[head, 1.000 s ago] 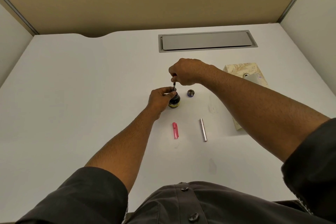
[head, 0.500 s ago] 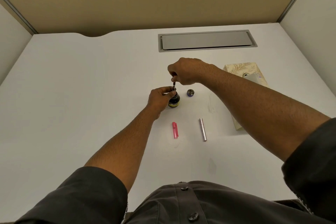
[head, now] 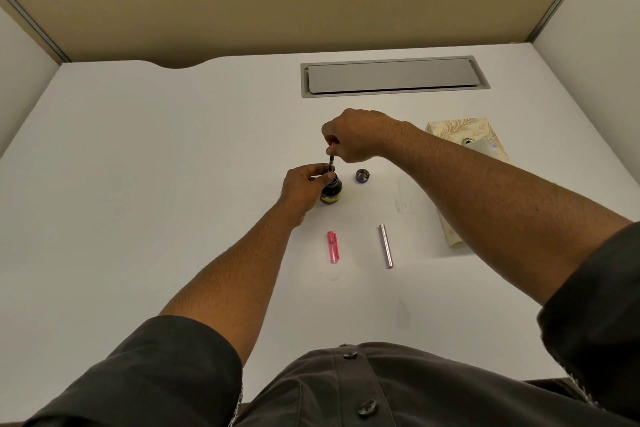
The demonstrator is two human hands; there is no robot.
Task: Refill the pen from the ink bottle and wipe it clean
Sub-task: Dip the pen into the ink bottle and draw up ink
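A small dark ink bottle (head: 331, 191) with a yellow label stands open on the white desk (head: 173, 184). My left hand (head: 304, 185) grips it round the neck and side. Just above it, my right hand (head: 353, 135) pinches the top of the thin pen part (head: 331, 159), which stands upright with its lower end in the bottle's mouth. The bottle's cap (head: 362, 175) lies to the right of the bottle. Nearer me lie a pink pen cap (head: 333, 246) and a silver pen barrel (head: 385, 245), apart from each other.
A patterned tissue box (head: 460, 130) sits at the right, partly hidden by my right forearm. A grey cable hatch (head: 394, 75) is set into the desk's far side. Partition walls close in the back and both sides.
My right hand has edged slightly up and left with the pen part. My left hand and the bottle have stayed where they were.
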